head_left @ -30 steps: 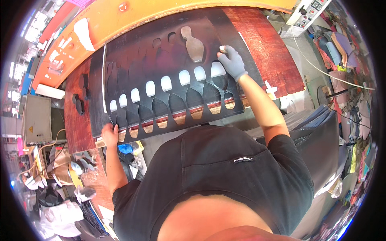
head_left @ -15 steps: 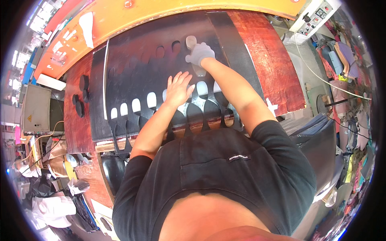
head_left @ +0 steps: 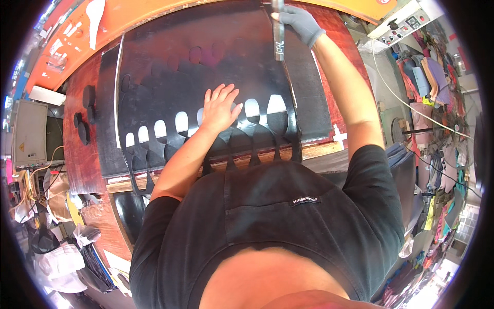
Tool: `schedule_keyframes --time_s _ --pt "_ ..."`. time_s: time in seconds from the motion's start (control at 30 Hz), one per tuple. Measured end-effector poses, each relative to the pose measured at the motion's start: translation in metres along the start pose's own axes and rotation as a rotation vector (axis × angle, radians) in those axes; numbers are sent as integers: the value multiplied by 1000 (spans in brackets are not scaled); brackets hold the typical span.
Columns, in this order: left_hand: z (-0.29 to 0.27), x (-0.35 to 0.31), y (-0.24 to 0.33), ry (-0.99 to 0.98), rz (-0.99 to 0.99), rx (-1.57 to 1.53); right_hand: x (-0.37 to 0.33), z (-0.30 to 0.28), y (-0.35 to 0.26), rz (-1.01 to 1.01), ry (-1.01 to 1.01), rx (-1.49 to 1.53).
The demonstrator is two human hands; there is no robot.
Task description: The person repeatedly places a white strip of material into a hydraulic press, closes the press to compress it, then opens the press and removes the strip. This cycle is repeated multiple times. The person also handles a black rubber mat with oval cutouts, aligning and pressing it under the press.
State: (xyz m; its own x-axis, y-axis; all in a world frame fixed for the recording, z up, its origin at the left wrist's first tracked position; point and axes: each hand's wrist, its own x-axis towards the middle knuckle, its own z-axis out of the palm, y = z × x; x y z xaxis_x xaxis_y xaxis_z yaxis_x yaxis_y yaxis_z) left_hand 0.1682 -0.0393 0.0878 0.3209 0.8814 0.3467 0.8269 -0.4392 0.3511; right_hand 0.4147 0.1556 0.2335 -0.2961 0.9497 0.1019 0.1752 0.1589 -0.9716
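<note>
Black sheet (head_left: 254, 77) covers much of the red table (head_left: 85, 165) in the head view, a row of cut-outs (head_left: 181, 122) along its near side, and the bare left hand (head_left: 220, 109) lies palm down over that row, fingers slightly spread, thumb apart. At the far right, the gloved right hand (head_left: 302, 23) pinches a metal cutter (head_left: 278, 38) between thumb and fingers, edge-on to the camera; whether it touches the sheet I cannot tell. Good handling here probably means even pressure from the left palm and a firm right grip, clear of the cutting edge.
</note>
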Motion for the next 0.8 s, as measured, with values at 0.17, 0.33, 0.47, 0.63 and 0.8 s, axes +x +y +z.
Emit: schedule_keyframes --time_s 0.17,0.33,0.47,0.63,0.8 --pt "1 1 1 -7 -16 -19 0 20 -3 -793 -232 -896" --pt "2 1 5 -27 -25 -34 -13 22 31 -1234 -540 -1303" --pt "1 1 4 -19 -25 -20 -35 15 49 -853 -749 -1498" --pt "-1 3 0 -18 -26 -15 -72 11 60 -265 -210 -932" --pt "0 4 0 -26 -21 -6 -117 28 86 -172 -139 -904"
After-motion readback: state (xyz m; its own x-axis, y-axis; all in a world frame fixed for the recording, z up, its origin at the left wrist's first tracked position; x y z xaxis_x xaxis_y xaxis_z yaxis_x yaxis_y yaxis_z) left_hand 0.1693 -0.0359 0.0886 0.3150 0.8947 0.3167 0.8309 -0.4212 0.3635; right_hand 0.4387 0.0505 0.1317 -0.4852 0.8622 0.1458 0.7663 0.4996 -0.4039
